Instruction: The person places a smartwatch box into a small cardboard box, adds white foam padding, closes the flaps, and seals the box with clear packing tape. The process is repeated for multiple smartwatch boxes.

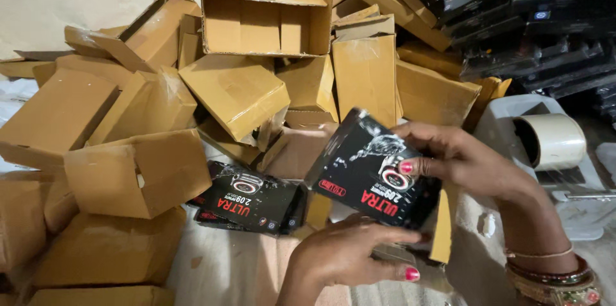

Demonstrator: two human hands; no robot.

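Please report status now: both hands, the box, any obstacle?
Left hand and right hand both grip black product box. Cardboard boxes piled behind; tape roll at right.

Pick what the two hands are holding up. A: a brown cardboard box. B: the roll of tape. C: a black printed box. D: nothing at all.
C: the left hand grips the black printed box from below and the right hand from the side, while the roll of tape sits untouched at the right.
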